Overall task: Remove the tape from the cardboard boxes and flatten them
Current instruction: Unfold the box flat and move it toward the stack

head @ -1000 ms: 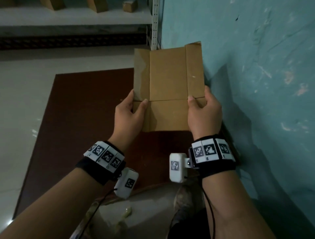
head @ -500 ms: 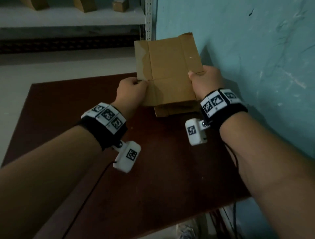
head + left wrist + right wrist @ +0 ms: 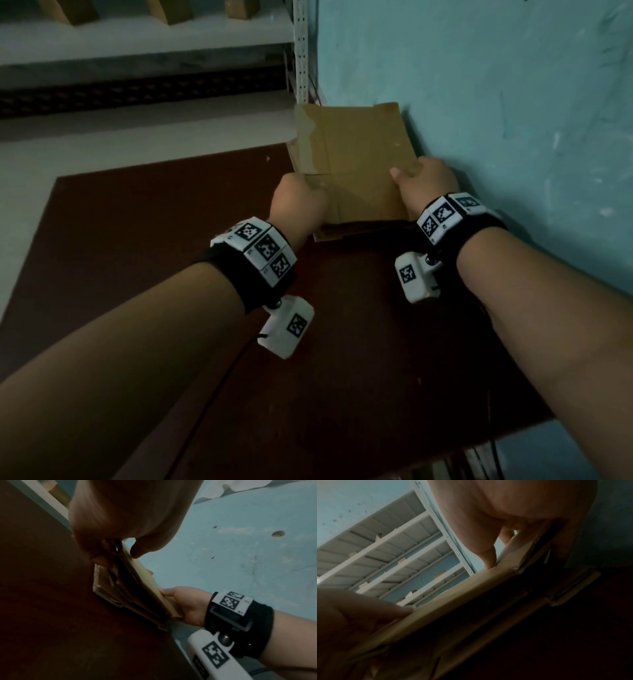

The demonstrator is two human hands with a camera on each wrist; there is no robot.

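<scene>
Both hands are on the flattened cardboard box (image 3: 356, 161) in the upper middle of the head view, right beside the blue-green wall (image 3: 513, 102) that fills the upper right. The left hand (image 3: 298, 202) grips the box's left edge, fingers curled round it, and in the left wrist view the thumb sits on top with the fingers tucked beneath. The right hand (image 3: 423, 183) clamps the right edge, thumb laid across the top face, other fingers out of sight under the cardboard. The box is tilted, its near edge raised just over a stack of flat cardboard (image 3: 346, 231) lying on the dark brown table (image 3: 171, 240); the stack pokes out below the held piece, between the two wrists. In the left wrist view that stack shows as several layered sheets (image 3: 106, 588) flat on the table, with the held piece slanting above them. Across the top left of the head view runs a white shelf (image 3: 137, 37) with small brown boxes (image 3: 239, 8) on it. Each wrist wears a black band with white marker tags.
</scene>
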